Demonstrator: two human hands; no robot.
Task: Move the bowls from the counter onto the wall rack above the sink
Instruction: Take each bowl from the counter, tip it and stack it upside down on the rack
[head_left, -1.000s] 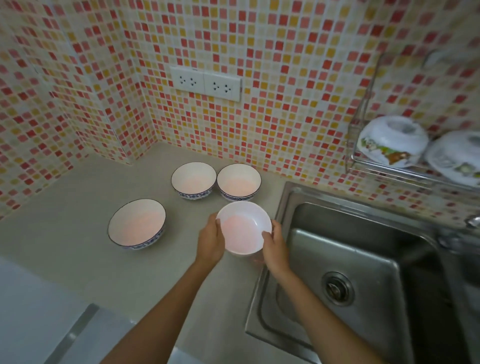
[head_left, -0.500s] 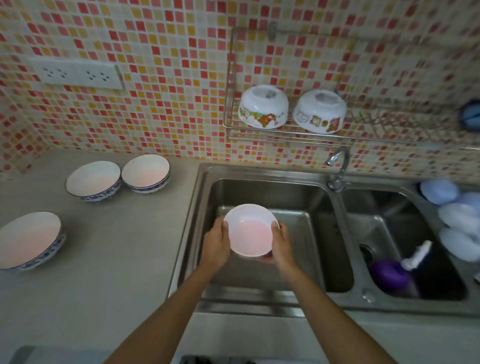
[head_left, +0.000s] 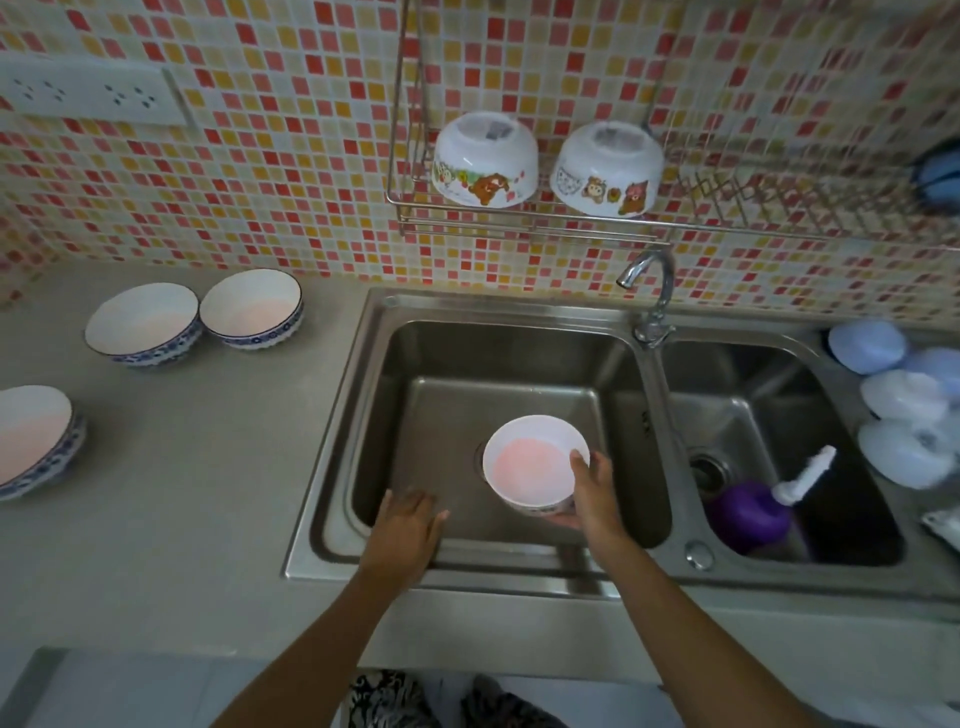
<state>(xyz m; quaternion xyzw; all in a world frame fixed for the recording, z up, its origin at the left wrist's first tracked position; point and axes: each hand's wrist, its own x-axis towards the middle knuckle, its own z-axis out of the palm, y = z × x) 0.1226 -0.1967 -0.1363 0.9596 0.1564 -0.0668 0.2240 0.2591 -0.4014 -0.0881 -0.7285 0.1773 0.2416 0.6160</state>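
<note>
My right hand (head_left: 589, 493) grips a small white bowl (head_left: 530, 462) by its right rim, upright, over the left sink basin. My left hand (head_left: 408, 525) hovers empty with fingers apart above the basin's front edge, apart from the bowl. Three blue-patterned white bowls remain on the counter: two side by side (head_left: 143, 322) (head_left: 252, 309) near the wall and one (head_left: 34, 441) at the left edge. The wire wall rack (head_left: 524, 221) above the sink holds two upturned cartoon-print bowls (head_left: 485, 158) (head_left: 608, 166).
A double steel sink (head_left: 337, 441) fills the middle, with a tap (head_left: 649, 291) between the basins. A purple bottle (head_left: 753, 509) lies in the right basin. Pale blue lids or dishes (head_left: 904, 405) sit at the right. A wall socket (head_left: 88, 93) is at upper left.
The bowl has travelled from the counter to over the sink basin. My left hand has let go of it and dropped toward the sink's front edge; only my right hand holds it now.
</note>
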